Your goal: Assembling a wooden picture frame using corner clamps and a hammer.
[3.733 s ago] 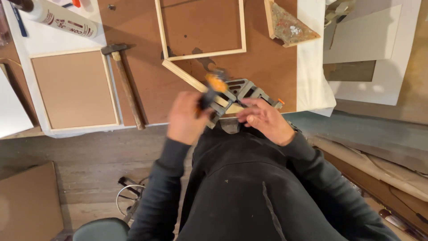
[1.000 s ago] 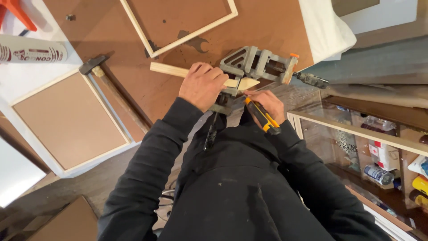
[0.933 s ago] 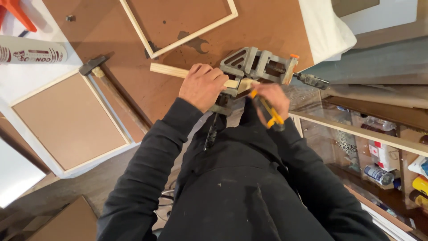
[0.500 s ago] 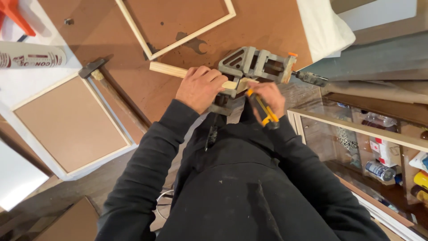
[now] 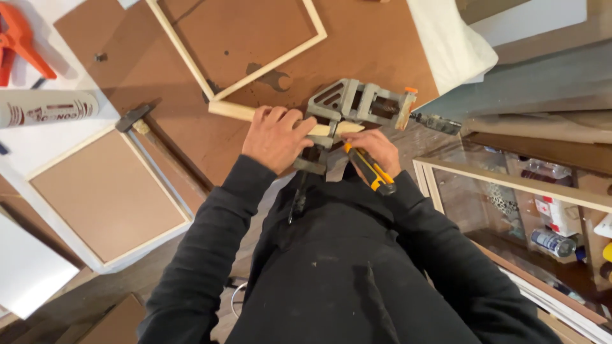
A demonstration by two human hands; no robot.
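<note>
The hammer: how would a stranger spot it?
Start at the brown board covering the bench and go to its left edge. The hammer lies there beside a framed panel, the only tool with a dark metal head and wooden handle.

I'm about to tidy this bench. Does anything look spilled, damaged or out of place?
Yes: dark stains mark the brown board inside the open wooden frame, like dried spills. Otherwise the left hand rests on a wood strip in the grey corner clamp, and the right hand holds a yellow-and-black utility knife.
</note>
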